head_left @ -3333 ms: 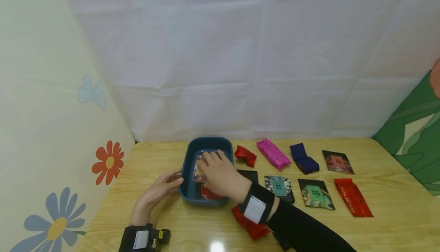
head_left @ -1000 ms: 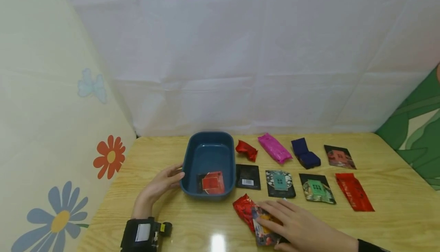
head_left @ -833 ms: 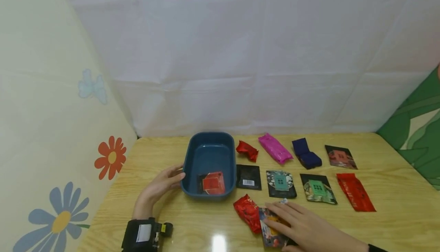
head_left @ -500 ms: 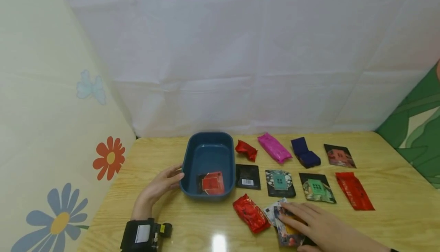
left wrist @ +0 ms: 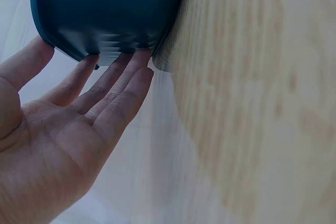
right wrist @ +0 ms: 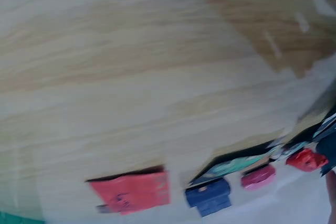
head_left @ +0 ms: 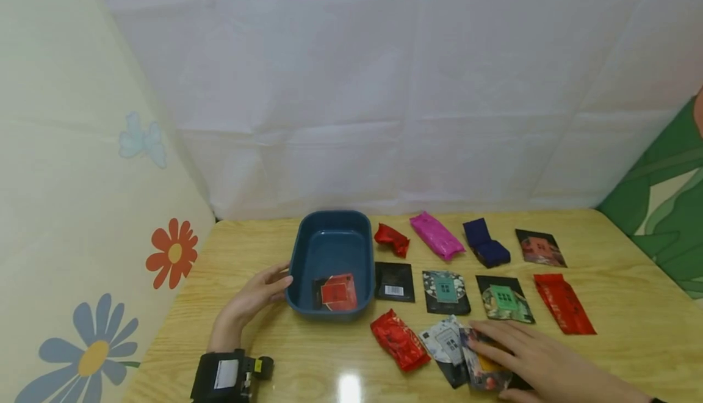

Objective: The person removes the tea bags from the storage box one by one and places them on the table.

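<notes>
In the head view my left hand (head_left: 249,302) rests against the left side of a blue plastic tray (head_left: 293,268). Its fingers (left wrist: 113,85) lie fairly straight, tips touching the tray's outer wall in the left wrist view. Inside the tray is a red-and-black packet (head_left: 337,293). At the front right, my right hand (head_left: 535,354) holds a flat, colourful patterned packet (head_left: 476,366), fingers over its face and thumb at the near edge. That packet partly overlaps a white-and-black packet (head_left: 446,342). The right wrist view does not show the right hand's grip.
Beside the tray lie a black packet (head_left: 394,282), a red wrapper (head_left: 392,240) and a shiny red packet (head_left: 400,341). Farther right are pink (head_left: 437,235), dark blue (head_left: 486,244), green-labelled (head_left: 504,298), teal-labelled (head_left: 446,292) and red (head_left: 564,303) packets on the wooden table.
My right hand has taken the patterned packet out of the tray, carried it to the front right, and moved it rightward past the shiny red packet. My left hand stays at the tray.
</notes>
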Motion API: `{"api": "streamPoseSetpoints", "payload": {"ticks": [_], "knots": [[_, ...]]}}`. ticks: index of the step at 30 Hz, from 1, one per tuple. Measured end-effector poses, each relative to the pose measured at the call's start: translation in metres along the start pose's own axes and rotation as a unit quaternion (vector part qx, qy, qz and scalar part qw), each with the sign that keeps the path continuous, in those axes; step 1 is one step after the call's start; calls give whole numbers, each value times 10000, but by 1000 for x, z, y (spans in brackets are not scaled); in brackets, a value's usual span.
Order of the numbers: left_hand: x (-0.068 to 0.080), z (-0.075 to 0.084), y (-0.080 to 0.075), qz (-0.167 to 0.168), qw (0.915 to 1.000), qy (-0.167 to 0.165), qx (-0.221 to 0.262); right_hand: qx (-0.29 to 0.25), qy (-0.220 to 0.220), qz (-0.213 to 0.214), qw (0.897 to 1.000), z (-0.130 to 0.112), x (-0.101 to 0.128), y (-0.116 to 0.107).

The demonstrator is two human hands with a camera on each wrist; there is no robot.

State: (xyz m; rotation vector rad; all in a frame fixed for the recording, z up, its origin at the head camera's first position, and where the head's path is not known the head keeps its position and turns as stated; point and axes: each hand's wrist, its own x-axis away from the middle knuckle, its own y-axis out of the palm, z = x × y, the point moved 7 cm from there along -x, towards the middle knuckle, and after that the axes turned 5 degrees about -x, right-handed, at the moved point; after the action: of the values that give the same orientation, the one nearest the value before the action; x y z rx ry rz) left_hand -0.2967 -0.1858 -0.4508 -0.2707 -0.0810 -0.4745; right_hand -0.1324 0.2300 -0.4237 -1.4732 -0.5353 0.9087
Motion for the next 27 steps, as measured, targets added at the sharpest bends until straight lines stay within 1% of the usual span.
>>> {"api": "streamPoseSetpoints", "payload": {"ticks": [3, 10, 11, 13, 20, 25, 27], "knots": [[0, 0, -1, 25, 10000, -10, -25, -8, 47, 5, 10000, 5, 6, -4], [1, 0, -1, 14, 10000, -21, -38, 110, 496, -148, 9986, 20, 24, -5], [1, 0, -1, 9, 10000, -14, -42, 136, 527, -111, 9985, 21, 26, -5], [0, 0, 0, 0, 10000, -26, -41, 123, 609, -165, 9979, 24, 31, -3], [0, 0, 1, 54, 9999, -54, -88, 53, 853, -125, 9963, 33, 46, -1], [1, -2, 0, 118, 9998, -125, -76, 8, 964, -286, 9949, 36, 54, 7], [1, -2, 0, 89, 9999, -119, -57, -28, 1015, -368, 9942, 38, 56, 10]]}}
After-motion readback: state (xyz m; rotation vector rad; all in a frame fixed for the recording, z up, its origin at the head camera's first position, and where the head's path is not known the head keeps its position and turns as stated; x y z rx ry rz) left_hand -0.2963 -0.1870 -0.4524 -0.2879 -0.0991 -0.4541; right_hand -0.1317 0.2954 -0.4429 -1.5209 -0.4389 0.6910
